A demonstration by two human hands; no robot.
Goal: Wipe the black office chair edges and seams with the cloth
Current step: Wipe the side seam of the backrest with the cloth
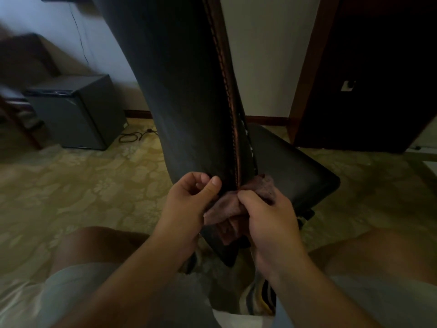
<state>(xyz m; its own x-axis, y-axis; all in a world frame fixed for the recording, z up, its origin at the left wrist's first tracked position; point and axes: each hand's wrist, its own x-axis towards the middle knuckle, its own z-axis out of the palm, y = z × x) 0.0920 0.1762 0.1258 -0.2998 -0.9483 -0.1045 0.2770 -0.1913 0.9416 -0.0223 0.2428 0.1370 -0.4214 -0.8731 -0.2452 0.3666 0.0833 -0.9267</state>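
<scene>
The black office chair (179, 91) stands close in front of me, seen from behind its tall backrest, with a reddish stitched seam (233, 129) running down the right edge. The seat (290, 166) juts out to the right. A brownish-pink cloth (227, 204) is bunched at the bottom of the seam. My right hand (267, 223) grips the cloth against the seam's lower end. My left hand (191, 204) pinches the backrest's lower edge beside the seam, thumb and fingers curled, touching the cloth's left side.
A dark mini fridge (78, 112) stands at the left by the wall with a cable (132, 137) on the patterned floor. A dark wooden cabinet (369, 72) fills the right. My knees and shorts are at the bottom of the view.
</scene>
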